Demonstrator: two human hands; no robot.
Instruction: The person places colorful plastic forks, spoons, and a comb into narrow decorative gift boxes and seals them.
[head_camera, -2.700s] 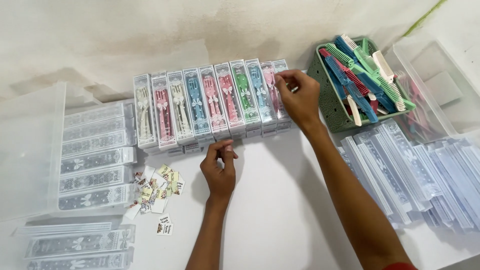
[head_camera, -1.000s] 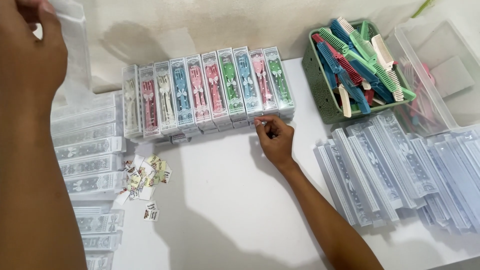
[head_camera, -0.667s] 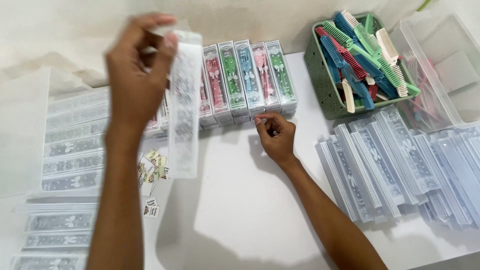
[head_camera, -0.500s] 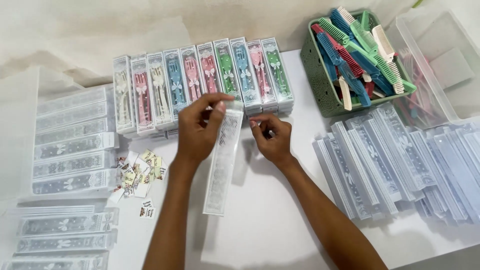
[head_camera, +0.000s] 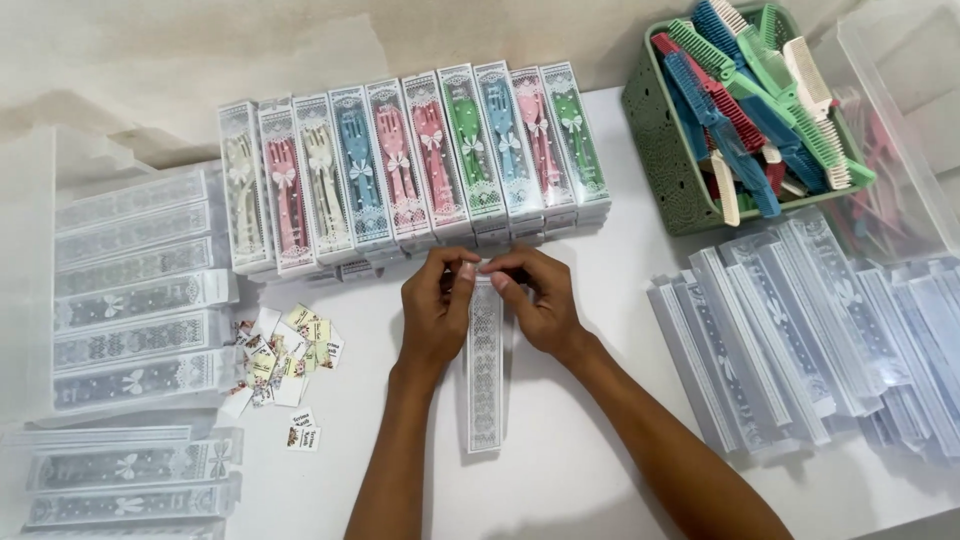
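Both hands (head_camera: 437, 305) (head_camera: 533, 300) pinch a clear box (head_camera: 485, 380) (lace-printed).

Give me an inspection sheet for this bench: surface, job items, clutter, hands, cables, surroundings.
Surface: white table, mostly covered.
Job items: clear lace-print sleeve lying flat; row of filled sleeves behind it.
Clutter: small paper tags; empty sleeves left; flat sleeves right; green basket of combs.
Hands: left hand and right hand pinch the sleeve's top end.
Cables: nothing seen.
Surroundings: pale wall; clear bin.
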